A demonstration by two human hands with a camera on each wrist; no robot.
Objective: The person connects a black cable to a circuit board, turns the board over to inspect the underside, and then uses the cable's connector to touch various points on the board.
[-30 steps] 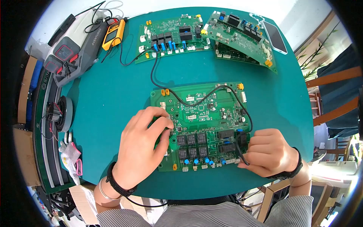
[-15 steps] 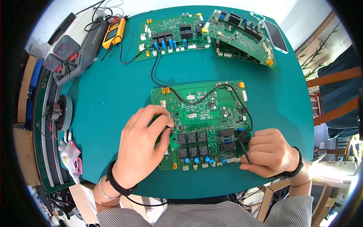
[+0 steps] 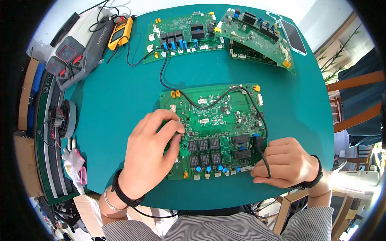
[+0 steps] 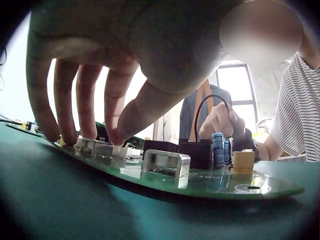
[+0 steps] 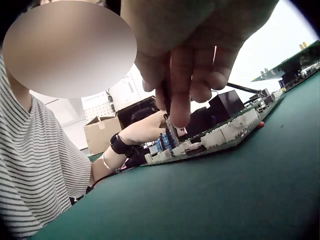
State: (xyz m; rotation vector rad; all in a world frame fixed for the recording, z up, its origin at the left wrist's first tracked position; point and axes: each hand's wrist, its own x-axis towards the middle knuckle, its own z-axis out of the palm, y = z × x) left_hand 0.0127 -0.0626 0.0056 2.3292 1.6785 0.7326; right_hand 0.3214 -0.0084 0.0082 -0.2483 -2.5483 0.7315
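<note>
The green circuit board (image 3: 209, 128) lies flat on the table. At its left edge, my left hand (image 3: 150, 146) rests its fingertips on the board's small parts; the left wrist view has thumb and forefinger close together at a white connector (image 4: 120, 151). At the lower right corner my right hand (image 3: 283, 162) pinches a black cable (image 3: 263, 158) that loops over the board. Seen from the right wrist, a thin metal tip (image 5: 172, 132) shows below the right fingers (image 5: 181, 112), beside the blue parts at the board's edge. Its exact contact point cannot be told.
Another circuit board (image 3: 185, 36) lies at the back, with stacked boards (image 3: 257, 40) to its right and a phone (image 3: 293, 36) beside them. A yellow meter (image 3: 120, 34) and a grey tool case (image 3: 90, 56) stand back left. Gloves (image 3: 74, 164) lie at the left edge.
The cable at my right hand has shifted a little to the right and leans differently, with the right fingertips slightly further left. My left hand has stayed on the board's left edge.
</note>
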